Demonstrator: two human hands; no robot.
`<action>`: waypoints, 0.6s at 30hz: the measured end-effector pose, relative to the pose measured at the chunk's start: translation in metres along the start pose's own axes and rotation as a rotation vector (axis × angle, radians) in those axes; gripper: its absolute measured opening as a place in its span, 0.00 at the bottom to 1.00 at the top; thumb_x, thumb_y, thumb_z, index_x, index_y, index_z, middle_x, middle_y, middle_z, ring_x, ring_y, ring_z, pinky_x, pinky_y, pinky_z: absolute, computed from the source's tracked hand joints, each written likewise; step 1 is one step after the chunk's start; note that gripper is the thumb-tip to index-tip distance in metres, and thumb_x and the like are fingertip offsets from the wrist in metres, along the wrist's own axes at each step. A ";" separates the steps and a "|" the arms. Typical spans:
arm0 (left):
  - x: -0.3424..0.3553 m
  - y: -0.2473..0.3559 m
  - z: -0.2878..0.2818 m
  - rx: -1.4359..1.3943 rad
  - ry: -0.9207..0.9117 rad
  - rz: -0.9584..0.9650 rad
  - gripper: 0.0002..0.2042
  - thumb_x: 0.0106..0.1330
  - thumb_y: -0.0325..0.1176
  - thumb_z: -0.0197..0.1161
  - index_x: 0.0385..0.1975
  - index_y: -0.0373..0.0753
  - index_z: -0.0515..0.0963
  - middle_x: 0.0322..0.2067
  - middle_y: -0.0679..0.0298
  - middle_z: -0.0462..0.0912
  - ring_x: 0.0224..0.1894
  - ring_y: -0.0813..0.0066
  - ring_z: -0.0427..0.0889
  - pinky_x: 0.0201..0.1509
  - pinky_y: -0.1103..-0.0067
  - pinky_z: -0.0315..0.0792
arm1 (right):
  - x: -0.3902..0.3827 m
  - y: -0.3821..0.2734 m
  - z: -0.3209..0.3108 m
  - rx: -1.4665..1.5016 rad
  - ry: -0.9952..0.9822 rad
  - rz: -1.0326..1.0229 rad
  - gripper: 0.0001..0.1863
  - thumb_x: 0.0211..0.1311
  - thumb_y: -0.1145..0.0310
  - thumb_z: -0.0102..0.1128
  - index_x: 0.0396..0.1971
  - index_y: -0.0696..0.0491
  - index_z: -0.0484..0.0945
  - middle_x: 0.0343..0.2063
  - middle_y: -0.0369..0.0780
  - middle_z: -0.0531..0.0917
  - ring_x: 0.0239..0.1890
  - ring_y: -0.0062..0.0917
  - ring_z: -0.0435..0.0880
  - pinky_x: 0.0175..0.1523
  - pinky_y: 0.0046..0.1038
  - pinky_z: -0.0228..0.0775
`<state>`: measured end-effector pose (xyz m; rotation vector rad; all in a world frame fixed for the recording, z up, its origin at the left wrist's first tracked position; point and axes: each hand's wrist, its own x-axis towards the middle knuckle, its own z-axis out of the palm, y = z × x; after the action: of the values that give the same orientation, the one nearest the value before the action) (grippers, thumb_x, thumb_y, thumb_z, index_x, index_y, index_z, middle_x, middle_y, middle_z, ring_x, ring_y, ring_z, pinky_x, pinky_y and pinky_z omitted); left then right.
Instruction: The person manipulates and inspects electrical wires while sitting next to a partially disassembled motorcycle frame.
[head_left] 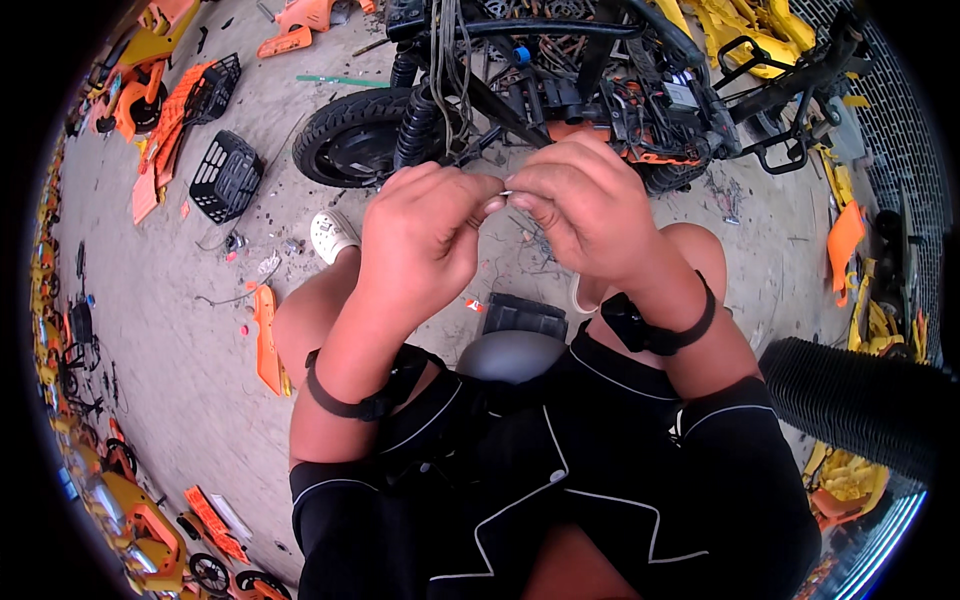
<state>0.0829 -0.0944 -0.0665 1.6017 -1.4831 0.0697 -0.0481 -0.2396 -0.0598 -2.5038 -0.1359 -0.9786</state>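
Left hand (415,240) and right hand (590,210) pinch one tiny piece (507,193), probably for control, a stripped motorbike (565,95) on the far side.

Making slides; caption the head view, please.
Left hand and right hand pinch a small thin piece near a stripped motorbike.

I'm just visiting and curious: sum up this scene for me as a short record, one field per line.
Left hand: the left hand pinches a small piece, too small to identify
Right hand: the right hand pinches it too, fingertips meeting the left's
Beyond hands: black vehicle frame, wheel at its left
Left floor: black crate, orange panel
Left foot: white shoe
Right side: black ribbed hose
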 end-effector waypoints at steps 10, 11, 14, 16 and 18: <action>0.001 0.005 0.005 0.310 0.020 0.177 0.15 0.41 0.16 0.60 0.31 0.38 0.80 0.23 0.63 0.79 0.23 0.64 0.73 0.29 0.72 0.66 | -0.007 0.013 0.000 1.460 -0.288 1.112 0.09 0.63 0.65 0.56 0.28 0.56 0.74 0.20 0.32 0.70 0.21 0.17 0.66 0.25 0.22 0.59; 0.002 0.005 0.003 0.296 0.014 0.158 0.15 0.42 0.16 0.60 0.31 0.38 0.80 0.23 0.63 0.79 0.23 0.64 0.73 0.28 0.72 0.66 | -0.006 0.014 -0.001 1.689 -0.345 1.260 0.09 0.63 0.65 0.56 0.29 0.56 0.74 0.20 0.31 0.69 0.20 0.15 0.65 0.24 0.21 0.57; -0.004 -0.003 0.000 0.132 -0.038 0.010 0.12 0.45 0.17 0.60 0.30 0.38 0.80 0.22 0.62 0.78 0.26 0.64 0.75 0.31 0.72 0.68 | -0.003 0.004 0.003 0.923 -0.221 0.816 0.10 0.62 0.64 0.60 0.34 0.56 0.77 0.24 0.34 0.75 0.25 0.20 0.72 0.29 0.23 0.65; -0.002 0.000 -0.002 -0.017 -0.022 -0.096 0.09 0.49 0.17 0.61 0.30 0.37 0.80 0.22 0.59 0.78 0.26 0.61 0.76 0.32 0.72 0.69 | 0.000 -0.001 -0.006 0.554 -0.176 0.504 0.11 0.60 0.65 0.63 0.37 0.55 0.78 0.27 0.36 0.77 0.29 0.24 0.76 0.34 0.25 0.69; -0.002 0.003 -0.003 -0.137 -0.028 -0.185 0.06 0.53 0.18 0.61 0.29 0.35 0.80 0.22 0.58 0.79 0.26 0.60 0.77 0.32 0.71 0.71 | -0.001 0.000 -0.005 0.230 -0.075 0.181 0.13 0.54 0.66 0.67 0.39 0.53 0.80 0.31 0.39 0.80 0.32 0.32 0.78 0.37 0.29 0.72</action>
<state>0.0812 -0.0907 -0.0641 1.6258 -1.3252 -0.1563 -0.0518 -0.2414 -0.0568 -2.2964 -0.0413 -0.7517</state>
